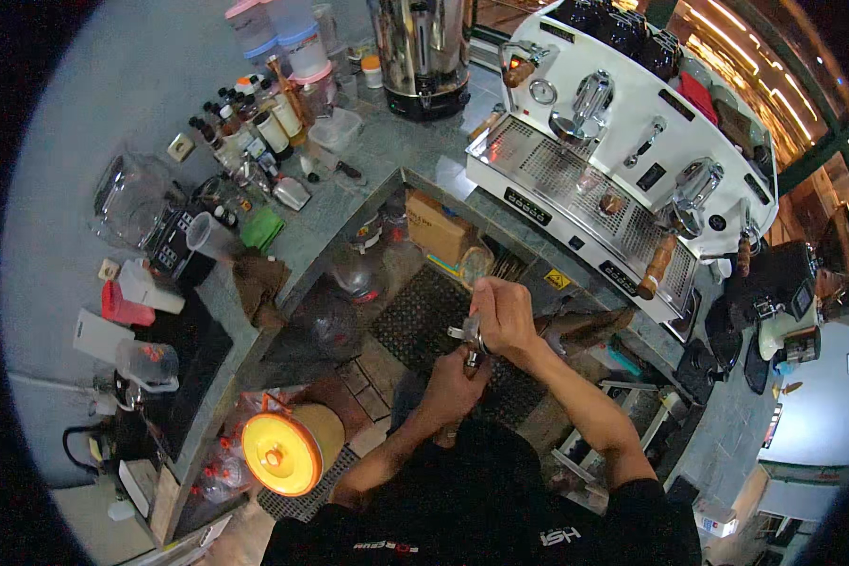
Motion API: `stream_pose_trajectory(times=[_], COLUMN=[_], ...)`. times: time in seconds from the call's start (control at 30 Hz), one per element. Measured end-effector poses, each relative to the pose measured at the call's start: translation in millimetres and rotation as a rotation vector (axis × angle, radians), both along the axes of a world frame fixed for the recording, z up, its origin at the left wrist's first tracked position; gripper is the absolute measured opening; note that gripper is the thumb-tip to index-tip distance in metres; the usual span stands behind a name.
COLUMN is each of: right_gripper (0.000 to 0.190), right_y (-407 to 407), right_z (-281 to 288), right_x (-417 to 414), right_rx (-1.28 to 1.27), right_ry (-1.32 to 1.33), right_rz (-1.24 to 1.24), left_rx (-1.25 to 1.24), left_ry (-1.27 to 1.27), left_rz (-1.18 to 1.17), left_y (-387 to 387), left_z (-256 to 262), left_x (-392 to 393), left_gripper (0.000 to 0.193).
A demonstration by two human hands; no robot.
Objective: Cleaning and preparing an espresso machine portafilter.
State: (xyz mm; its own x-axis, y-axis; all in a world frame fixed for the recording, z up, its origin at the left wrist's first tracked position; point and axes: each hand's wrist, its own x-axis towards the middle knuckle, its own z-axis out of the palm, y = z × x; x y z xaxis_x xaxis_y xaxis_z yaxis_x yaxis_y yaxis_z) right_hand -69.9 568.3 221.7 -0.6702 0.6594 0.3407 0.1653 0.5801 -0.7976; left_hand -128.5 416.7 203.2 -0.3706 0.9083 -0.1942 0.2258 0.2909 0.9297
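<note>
In front of my torso, my left hand (454, 390) is closed around the lower part of a small shiny metal piece (475, 347). My right hand (504, 317) grips its upper end, just above and to the right of the left. The fingers cover much of the piece, so its exact kind is unclear. Both hands are over the floor, beyond the black rubber mat's (414, 318) near side in the picture. Past the right hand, a white espresso machine (630, 134) stands on the counter, with a wooden-handled portafilter (658, 267) in its right group head.
A yellow lidded container (283, 453) stands low at left. The tiled counter (357, 205) bends around me, carrying syrup bottles (255, 117), a blender jar (131, 198) and a steel water boiler (421, 60). A cardboard box (435, 226) sits underneath. A grinder (767, 290) is at right.
</note>
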Motion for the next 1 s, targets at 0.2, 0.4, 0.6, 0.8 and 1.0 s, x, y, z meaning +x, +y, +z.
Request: stream_pose_trajectory(times=[0.2,0.4,0.6,0.8,1.0], right_gripper=[0.021,0.032,0.015,0.009,0.008], right_y=[43.7,2.1,10.6,64.5,130.5], right_z=[20.0,-9.0,18.8,7.1,-3.2], right_x=[-33.4,-22.2,-95.2,-156.0,-185.9], right_rx=[0.353,-1.217,-1.453,-1.108,-0.989], right_ry=[0.155,0.238,0.722,0.926,1.135], right_rz=[-0.342,-0.253,-0.219,-0.512,-0.537], left_rx=[-0.204,0.18,0.055,-0.053,0.002], left_ry=[-0.613,-0.566,-0.716,-0.566,-0.48], left_rz=[-0.118,-0.159,-0.508,-0.657,-0.424], left_y=[58.4,134.5,224.8,258.1,258.6], left_z=[4.1,-5.2,-13.5,4.7,-13.5], left_x=[-61.1,-118.1,-165.2,-218.3,-255.5], left_gripper=[0.022,0.029,0.042,0.048,0.057])
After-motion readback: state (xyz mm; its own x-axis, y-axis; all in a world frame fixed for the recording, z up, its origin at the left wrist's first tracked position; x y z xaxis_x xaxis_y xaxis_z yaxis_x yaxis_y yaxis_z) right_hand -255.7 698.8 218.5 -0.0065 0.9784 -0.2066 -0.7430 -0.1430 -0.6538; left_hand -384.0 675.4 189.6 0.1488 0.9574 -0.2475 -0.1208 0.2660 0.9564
